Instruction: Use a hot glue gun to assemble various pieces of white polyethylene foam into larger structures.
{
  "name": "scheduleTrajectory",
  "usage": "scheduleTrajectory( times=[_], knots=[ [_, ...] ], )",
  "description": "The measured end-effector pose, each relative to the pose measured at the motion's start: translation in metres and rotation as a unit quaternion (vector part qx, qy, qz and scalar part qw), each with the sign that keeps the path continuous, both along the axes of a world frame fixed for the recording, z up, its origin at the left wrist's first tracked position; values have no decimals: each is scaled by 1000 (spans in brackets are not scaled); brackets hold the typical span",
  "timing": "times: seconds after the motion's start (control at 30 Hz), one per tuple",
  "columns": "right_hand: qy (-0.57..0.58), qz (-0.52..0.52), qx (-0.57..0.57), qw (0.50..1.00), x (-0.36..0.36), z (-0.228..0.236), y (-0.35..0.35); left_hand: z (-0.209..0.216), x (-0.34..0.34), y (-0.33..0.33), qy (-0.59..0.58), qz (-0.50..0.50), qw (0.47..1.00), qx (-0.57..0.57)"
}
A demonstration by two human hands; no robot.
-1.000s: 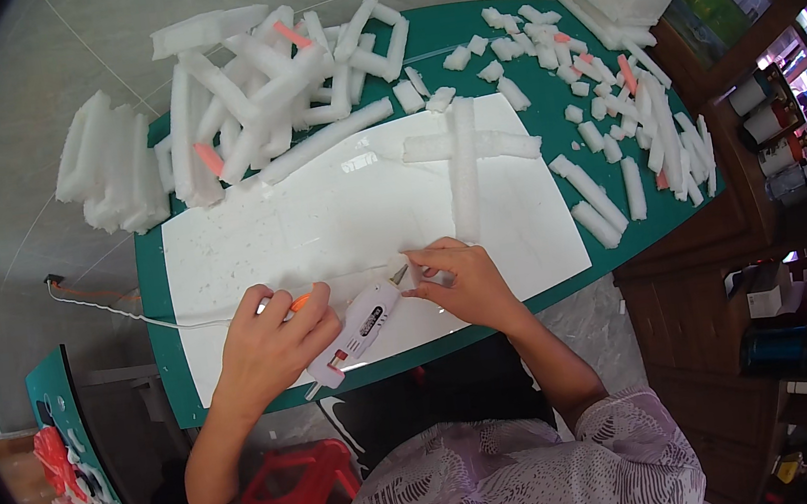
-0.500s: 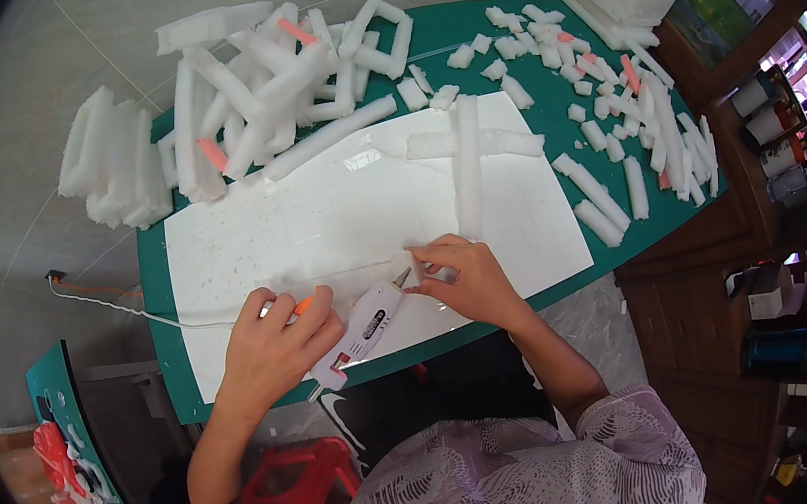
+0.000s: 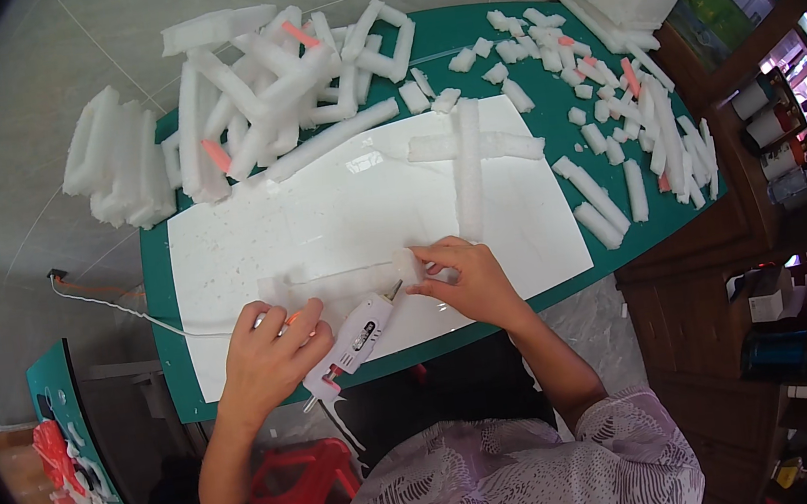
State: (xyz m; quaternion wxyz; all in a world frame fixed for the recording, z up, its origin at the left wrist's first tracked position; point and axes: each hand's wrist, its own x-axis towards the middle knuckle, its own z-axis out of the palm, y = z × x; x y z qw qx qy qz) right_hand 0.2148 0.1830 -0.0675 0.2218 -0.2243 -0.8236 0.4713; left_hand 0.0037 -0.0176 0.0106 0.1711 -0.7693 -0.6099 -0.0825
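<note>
A white glue gun lies angled on the near edge of a large white sheet, its metal tip pointing up toward a small white foam piece. The left hand is closed around the gun's handle end, where an orange trigger shows between the fingers. The right hand pinches the foam piece at the gun's tip, fingers curled around it. A long foam strip lies flat on the sheet just left of that piece. Farther up the sheet, two foam bars form a cross. The sheet covers most of a green table. Beyond the sheet's far left corner sits a heap of foam frames and sticks; past its right edge, short foam blocks are scattered. A thin white cord trails off the sheet's left side.
</note>
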Motion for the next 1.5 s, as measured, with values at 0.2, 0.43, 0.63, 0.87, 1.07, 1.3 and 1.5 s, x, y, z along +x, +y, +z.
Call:
scheduleTrajectory(
  times=[0.2,0.43,0.63,0.87,1.07,1.3,1.5],
  knots=[
    [8,7,21,1000,3,-4,1,-1,-4,-18,-67,36,996,42],
    [20,18,29,999,1,-4,-5,-11,-14,-57,-167,127,968,140],
    [25,14,25,999,0,-4,-4,-34,-19,-86,-261,231,912,218],
    [39,6,35,999,0,-6,-3,-48,-16,-111,-291,270,899,186],
    [22,-7,-7,1000,-2,-4,-4,-53,-17,-115,-297,266,903,162],
    [31,5,-22,999,0,6,-9,-52,-14,-114,-301,261,908,125],
    [115,-69,117,984,19,13,-20,-51,-13,-116,-301,258,910,120]
  ],
)
